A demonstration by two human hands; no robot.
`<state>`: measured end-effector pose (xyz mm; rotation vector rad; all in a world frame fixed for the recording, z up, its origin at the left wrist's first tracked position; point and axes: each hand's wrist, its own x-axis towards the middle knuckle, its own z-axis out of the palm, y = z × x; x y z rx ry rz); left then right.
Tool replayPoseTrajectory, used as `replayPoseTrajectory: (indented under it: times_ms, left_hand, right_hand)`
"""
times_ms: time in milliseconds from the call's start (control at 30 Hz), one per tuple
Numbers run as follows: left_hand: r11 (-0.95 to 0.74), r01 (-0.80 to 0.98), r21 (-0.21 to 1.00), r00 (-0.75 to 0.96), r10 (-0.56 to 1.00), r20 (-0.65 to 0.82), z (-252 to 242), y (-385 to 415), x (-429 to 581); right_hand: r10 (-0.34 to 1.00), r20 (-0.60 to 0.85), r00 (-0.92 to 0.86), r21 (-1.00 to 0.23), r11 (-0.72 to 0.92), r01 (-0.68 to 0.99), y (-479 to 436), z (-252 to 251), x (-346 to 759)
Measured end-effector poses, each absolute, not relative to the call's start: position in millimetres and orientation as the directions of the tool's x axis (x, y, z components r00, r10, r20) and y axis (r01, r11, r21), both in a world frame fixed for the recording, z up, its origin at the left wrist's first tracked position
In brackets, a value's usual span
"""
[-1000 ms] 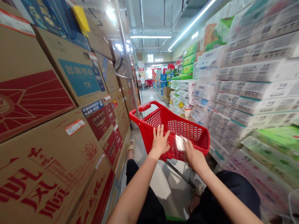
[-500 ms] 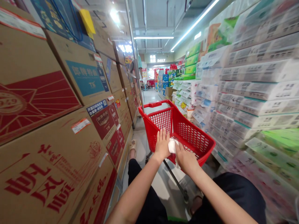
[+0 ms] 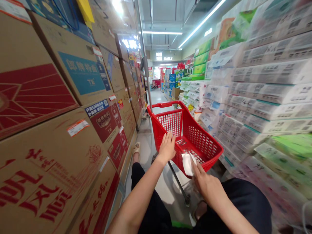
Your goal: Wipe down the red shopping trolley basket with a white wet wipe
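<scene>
A red plastic shopping cart point(image 3: 195, 136) stands in a narrow shop aisle in front of me. My left hand point(image 3: 167, 148) lies flat on its near rim with the fingers stretched out. My right hand point(image 3: 206, 183) is lower and to the right, below the cart's near corner, and pinches a small white paper or cloth point(image 3: 188, 164) against the rim. My legs in black trousers and one sandalled foot point(image 3: 136, 148) show below.
Stacked brown cardboard boxes point(image 3: 60, 123) wall the left side. Packs of tissue and paper rolls point(image 3: 263, 97) are piled high on the right. The aisle floor point(image 3: 156, 97) runs ahead to further displays under a DAILY sign point(image 3: 168, 58).
My right hand with the white piece has dropped from beside the left hand to the cart's near right corner. The left hand stays on the rim. The view has shifted slightly.
</scene>
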<state>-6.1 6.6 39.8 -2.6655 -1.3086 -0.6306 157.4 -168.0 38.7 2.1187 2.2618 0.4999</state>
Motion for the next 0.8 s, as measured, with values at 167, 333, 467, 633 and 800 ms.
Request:
replayPoseTrajectory:
  times_ms: [167, 333, 467, 633, 800]
  left_hand:
    - [-0.749, 0.648, 0.136, 0.646, 0.636, 0.422, 25.3, -27.4, 9.9]
    - [-0.727, 0.658, 0.198, 0.615, 0.670, 0.415, 21.0, -31.5, 4.7]
    - [-0.728, 0.648, 0.225, 0.611, 0.673, 0.417, 23.7, -24.4, -5.8]
    - [-0.771, 0.597, 0.222, 0.645, 0.626, 0.437, 22.2, -20.6, -14.8]
    - [-0.760, 0.614, 0.211, 0.634, 0.635, 0.441, 23.3, -22.2, -11.6]
  right_hand:
    - [0.972, 0.228, -0.065, 0.215, 0.015, 0.977, -145.7, 37.0, 145.8]
    - [0.944, 0.296, -0.149, 0.164, 0.103, 0.981, -147.4, 21.8, 154.6]
    - [0.893, 0.395, -0.216, 0.082, 0.200, 0.976, -160.3, 4.9, 194.4]
    - [0.906, 0.421, -0.034, 0.021, 0.028, 0.999, -151.9, 6.9, 257.1]
    - [0.905, 0.425, 0.002, 0.014, -0.008, 1.000, -145.0, 10.1, 248.5]
